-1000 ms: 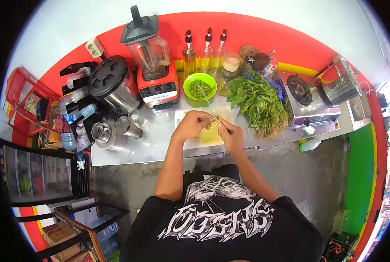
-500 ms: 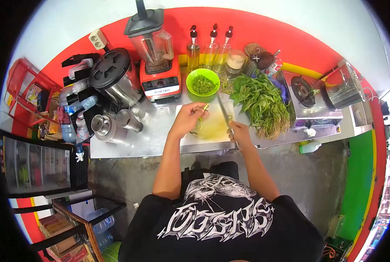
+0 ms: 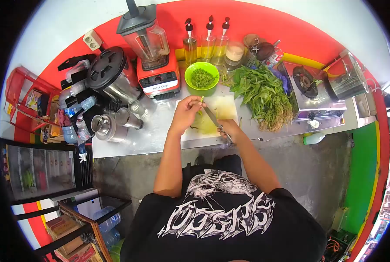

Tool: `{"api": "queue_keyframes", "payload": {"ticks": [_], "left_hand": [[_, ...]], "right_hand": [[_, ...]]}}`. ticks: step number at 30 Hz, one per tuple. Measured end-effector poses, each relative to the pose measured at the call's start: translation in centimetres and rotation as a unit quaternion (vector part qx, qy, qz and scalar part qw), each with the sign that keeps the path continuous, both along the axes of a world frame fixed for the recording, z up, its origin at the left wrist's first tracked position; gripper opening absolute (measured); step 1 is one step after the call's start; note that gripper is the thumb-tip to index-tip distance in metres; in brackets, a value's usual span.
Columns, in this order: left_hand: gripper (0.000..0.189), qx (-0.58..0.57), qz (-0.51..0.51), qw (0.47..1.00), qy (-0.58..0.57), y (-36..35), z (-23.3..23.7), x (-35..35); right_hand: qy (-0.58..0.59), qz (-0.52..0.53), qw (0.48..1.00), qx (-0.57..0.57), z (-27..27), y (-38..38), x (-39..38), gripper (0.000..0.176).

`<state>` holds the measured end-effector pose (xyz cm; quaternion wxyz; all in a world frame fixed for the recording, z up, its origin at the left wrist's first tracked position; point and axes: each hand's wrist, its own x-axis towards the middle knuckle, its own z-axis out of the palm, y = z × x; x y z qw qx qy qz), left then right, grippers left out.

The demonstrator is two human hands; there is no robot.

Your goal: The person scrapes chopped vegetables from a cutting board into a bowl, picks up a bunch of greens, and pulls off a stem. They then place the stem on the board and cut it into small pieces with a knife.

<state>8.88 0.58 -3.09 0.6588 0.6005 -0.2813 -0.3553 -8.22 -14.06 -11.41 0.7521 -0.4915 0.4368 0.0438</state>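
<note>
Seen from the head view, the left hand [image 3: 187, 112] is pinched shut on a thin green stem [image 3: 201, 101], held over the far edge of the board [image 3: 226, 109]. The right hand [image 3: 230, 129] is closed round a knife [image 3: 211, 117], whose blade slants across the board toward the stem. A green bowl [image 3: 201, 77] sits just behind the board, with a pile of greens [image 3: 262, 94] to its right.

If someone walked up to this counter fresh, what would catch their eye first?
Probably the hands at the centre: the left hand pinches a thin green stem over the pale cutting board, while the right hand grips a steel knife. Just behind sits a round lime-green bowl of chopped greens, with a heap of leafy green stalks to its right and a red-based blender to its left.
</note>
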Motion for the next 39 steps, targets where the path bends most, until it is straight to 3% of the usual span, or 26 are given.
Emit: {"api": "queue_keyframes", "payload": {"ticks": [4,8,10,11,13,16,21,23,24,26,32,39], "left_hand": [[0.023,0.03,0.018,0.999,-0.002,0.4,-0.1,0.1],[0.026,0.037,0.009,0.999,-0.008,0.6,0.5,0.0],[0.03,0.02,0.02,0.999,0.041,0.3,0.6,-0.2],[0.03,0.019,0.019,0.999,0.042,0.2,0.6,-0.2],[0.034,0.018,-0.003,0.999,0.047,0.0,0.5,-0.2],[0.041,-0.014,-0.021,0.993,0.114,-0.5,0.8,-0.5],[0.046,-0.047,-0.044,0.989,0.136,-1.0,1.4,-0.9],[0.044,-0.058,-0.042,0.985,0.157,-1.1,2.0,-1.0],[0.044,-0.058,-0.045,0.985,0.156,-1.2,1.6,-0.8],[0.038,-0.05,-0.061,0.987,0.137,-1.5,0.4,0.0],[0.031,-0.041,-0.058,0.988,0.134,-0.6,2.2,-0.1],[0.032,-0.043,-0.049,0.989,0.132,0.2,2.8,0.1]], "right_hand": [[-0.006,0.052,0.998,-0.038,-0.1,0.2,-0.3,0.032],[-0.007,0.036,0.998,-0.057,2.0,0.3,-1.7,0.034],[0.006,0.017,0.986,-0.163,4.6,0.4,-2.4,0.038],[0.007,0.016,0.986,-0.165,4.8,0.5,-2.6,0.038],[-0.046,0.009,0.947,-0.318,5.6,0.8,-3.0,0.041],[-0.103,0.008,0.906,-0.41,8.6,2.3,-3.5,0.038],[-0.105,0.079,0.891,-0.434,14.2,4.3,-4.6,0.036],[-0.092,0.162,0.85,-0.493,15.7,4.7,-5.1,0.043],[-0.092,0.158,0.85,-0.494,15.6,4.6,-5.2,0.043],[-0.126,0.17,0.797,-0.566,15.1,4.5,-5.3,0.048],[-0.096,0.201,0.814,-0.537,15.9,4.9,-4.7,0.05],[-0.131,0.191,0.788,-0.571,15.4,5.4,-4.3,0.049]]}}
